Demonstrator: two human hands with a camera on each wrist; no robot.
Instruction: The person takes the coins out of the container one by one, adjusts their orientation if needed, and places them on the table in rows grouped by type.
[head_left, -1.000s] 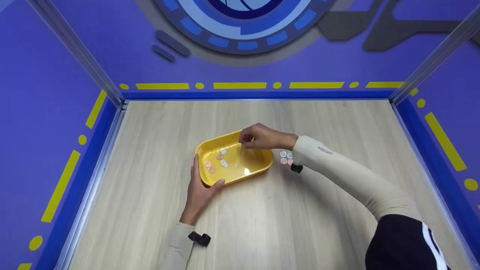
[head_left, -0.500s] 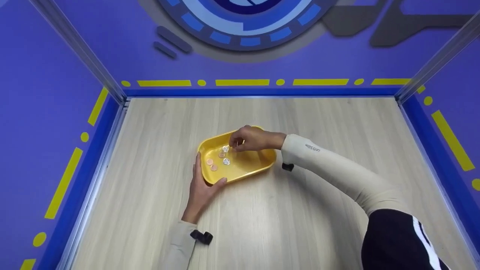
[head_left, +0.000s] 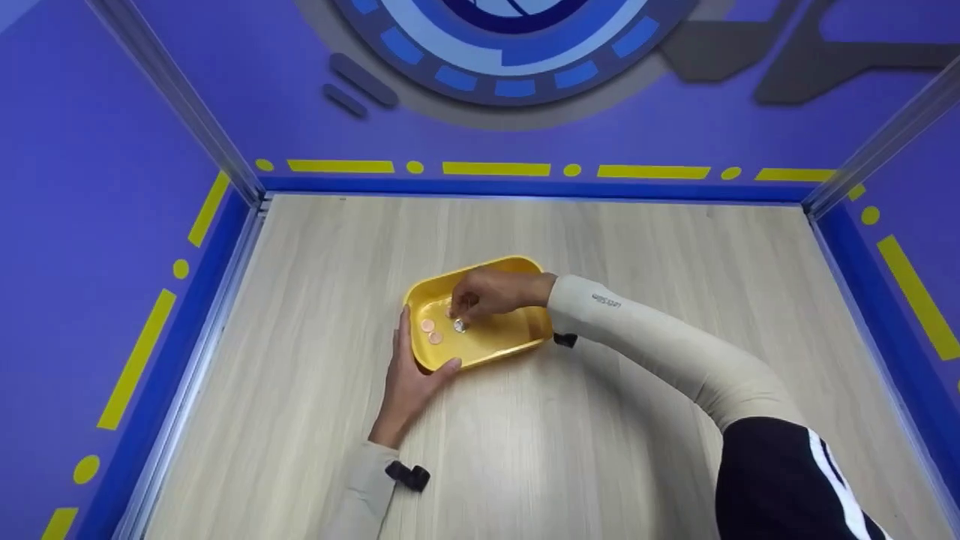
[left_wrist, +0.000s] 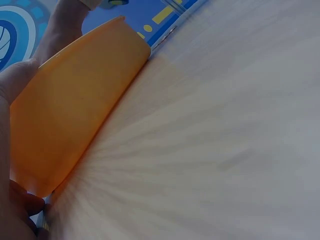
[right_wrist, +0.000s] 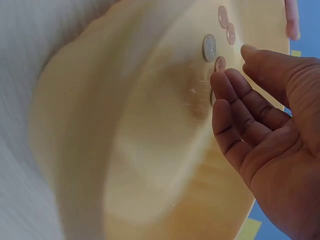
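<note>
The left hand (head_left: 409, 382), thumb and fingers spread, grips the left end of the yellow tray (head_left: 495, 346) on the surface (head_left: 555, 435); a firm hold should stop it sliding. Inside lie two copper coins (head_left: 427, 325), then a silver coin (head_left: 460, 325). The right hand (head_left: 489, 292) is inside too, fingers curved, thumb apart, seemingly pinching nothing, beside another copper coin (right_wrist: 220, 64). Pinching by the edge should ease lifting.

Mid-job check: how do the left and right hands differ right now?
The left hand grips one end of the yellow tray from outside; the right hand is inside it, fingers by the coins. The left thumb rests on the near rim; the right thumb stands apart from its fingers. Both emerge from pale sleeves.
</note>
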